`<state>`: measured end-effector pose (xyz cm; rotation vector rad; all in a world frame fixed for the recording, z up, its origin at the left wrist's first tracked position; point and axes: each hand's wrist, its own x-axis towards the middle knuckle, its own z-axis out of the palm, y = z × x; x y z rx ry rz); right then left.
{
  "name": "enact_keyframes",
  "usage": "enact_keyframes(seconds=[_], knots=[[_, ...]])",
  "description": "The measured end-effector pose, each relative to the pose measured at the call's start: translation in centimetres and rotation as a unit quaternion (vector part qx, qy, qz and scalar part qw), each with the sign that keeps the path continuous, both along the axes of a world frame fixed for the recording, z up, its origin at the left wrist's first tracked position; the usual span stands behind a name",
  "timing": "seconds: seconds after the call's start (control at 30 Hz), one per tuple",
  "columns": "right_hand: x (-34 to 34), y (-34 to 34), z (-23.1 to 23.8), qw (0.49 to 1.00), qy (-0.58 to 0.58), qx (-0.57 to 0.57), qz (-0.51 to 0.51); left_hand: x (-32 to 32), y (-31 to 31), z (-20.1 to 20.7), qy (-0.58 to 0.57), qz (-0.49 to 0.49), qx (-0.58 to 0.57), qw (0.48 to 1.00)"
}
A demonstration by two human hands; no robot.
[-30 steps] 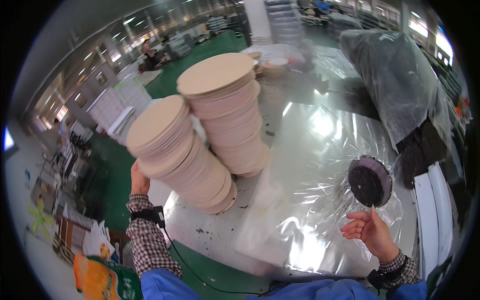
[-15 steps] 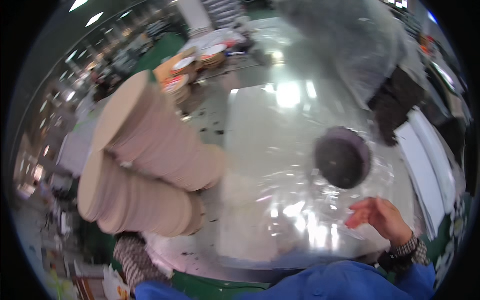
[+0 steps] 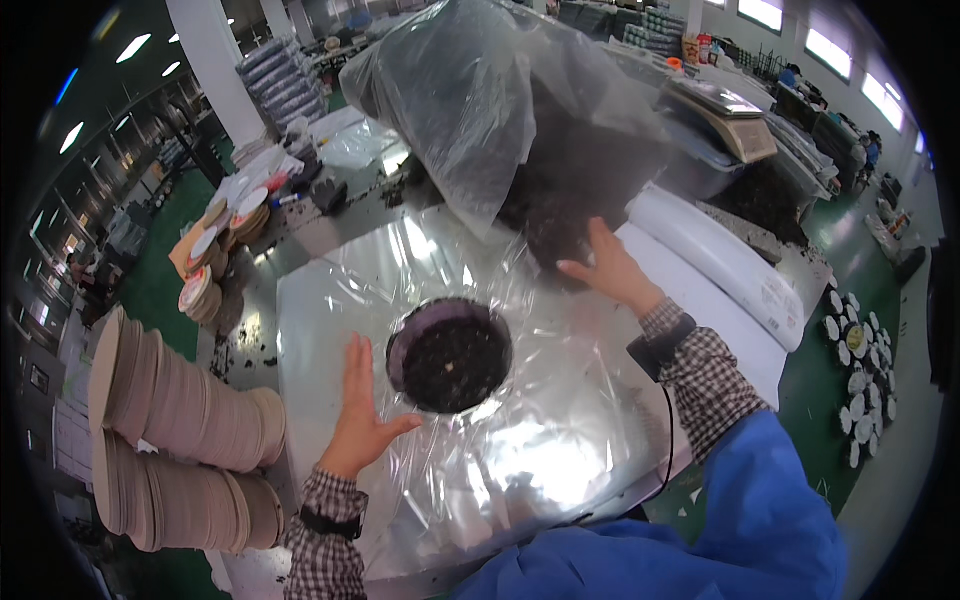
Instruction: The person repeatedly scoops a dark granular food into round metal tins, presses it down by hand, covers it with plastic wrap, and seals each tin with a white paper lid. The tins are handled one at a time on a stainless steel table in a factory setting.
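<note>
A: Where is the round ring (image 3: 424, 320) sitting as a worker in blue is leaning over the bench (image 3: 237, 345)?

B: It is lying just left of the frame's centre, dark material (image 3: 455, 368) filling it and clear film (image 3: 565, 410) crinkling around it.

A: Which of the worker's hands is standing nearer?

B: The left hand (image 3: 360, 430) is hovering just beside the ring's lower-left rim, so the ring is lying up and to the right of its thumb. Circular in outline, the ring is showing no long axis.

A: Are those fingers grasping anything?

B: No, they are spreading loose, the thumb pointing toward the rim.

A: And the right hand (image 3: 622, 275)?

B: It is hovering to the ring's upper right, well apart from it, fingers extending unclenched toward a dark heap (image 3: 592, 170). Whether the fingertips are touching the heap, no one viewing can tell.

A: What is framing the scene?

B: Stacked discs (image 3: 190, 405) are filling the lower left, and a plastic cover (image 3: 450, 105) is draping the upper centre.
</note>
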<state>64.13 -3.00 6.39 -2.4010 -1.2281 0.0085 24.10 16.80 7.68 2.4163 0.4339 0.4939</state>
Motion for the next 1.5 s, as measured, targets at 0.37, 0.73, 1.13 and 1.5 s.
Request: enact_keyframes(seconds=[0.37, 0.73, 1.13, 1.5], knots=[[-4.0, 7.1, 0.3, 0.959, -0.041, 0.144, 0.242, 6.4, 10.1, -5.9, 0.029, 0.337, -0.324, 0.884], [-15.1, 11.8, -12.6, 0.39, 0.779, 0.21, 0.444, 2.1, 13.4, -11.4, 0.027, 0.4, 0.148, 0.904], [12.0, 15.8, -3.0, 0.924, -0.308, 0.2, 0.108, 6.2, -3.8, -1.7, 0.033, -0.073, 0.065, 0.995], [15.3, 6.1, 7.7, 0.928, -0.103, 0.346, 0.092, 5.5, -4.6, -3.2, 0.017, -0.055, 0.129, 0.99]])
